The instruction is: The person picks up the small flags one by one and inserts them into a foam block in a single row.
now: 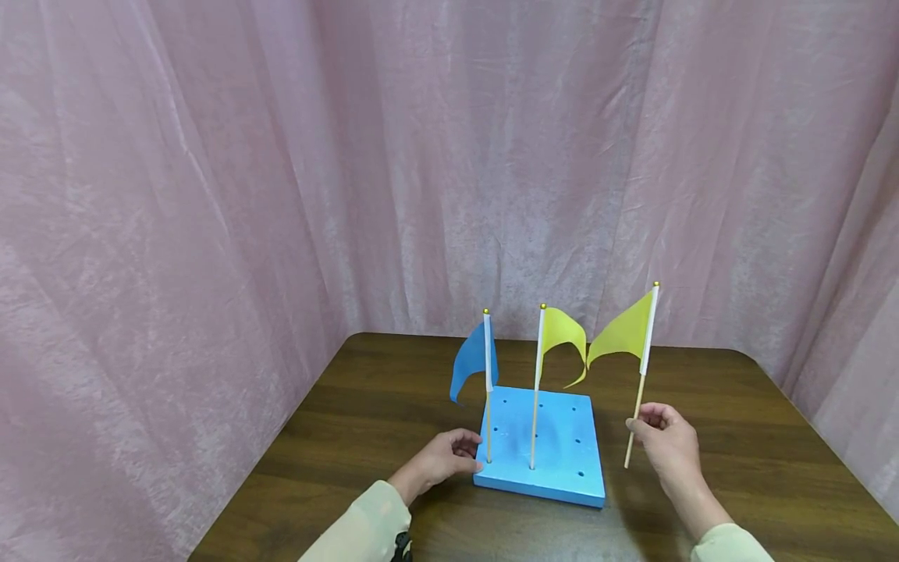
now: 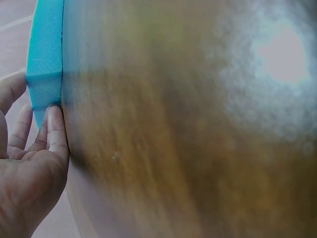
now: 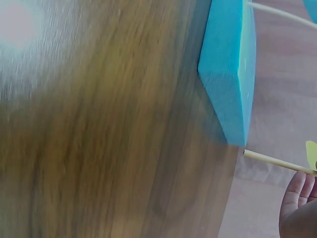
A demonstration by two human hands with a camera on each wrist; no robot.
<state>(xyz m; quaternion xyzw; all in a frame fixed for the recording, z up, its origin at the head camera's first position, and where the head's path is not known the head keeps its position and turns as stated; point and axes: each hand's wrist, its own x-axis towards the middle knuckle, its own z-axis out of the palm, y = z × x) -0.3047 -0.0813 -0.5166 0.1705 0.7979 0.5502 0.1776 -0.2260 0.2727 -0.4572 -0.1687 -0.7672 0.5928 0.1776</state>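
A light-blue foam board (image 1: 562,484) with several holes lies on the table. A blue flag (image 1: 472,361) and a yellow flag (image 1: 562,328) stand upright in holes along its front row. My left hand (image 1: 442,459) holds the board's left side near the front corner, and the left wrist view shows its fingers against the side face. To the right of the board, my right hand (image 1: 667,445) pinches the lower stick of another yellow flag (image 1: 627,332). That flag leans slightly right, its bottom tip (image 3: 250,153) apart from the board.
The dark wooden table (image 1: 330,445) has rounded far corners. Pink curtains (image 1: 449,156) hang behind it and along both sides. The two yellow flag cloths meet or overlap in the head view, above the board's back right.
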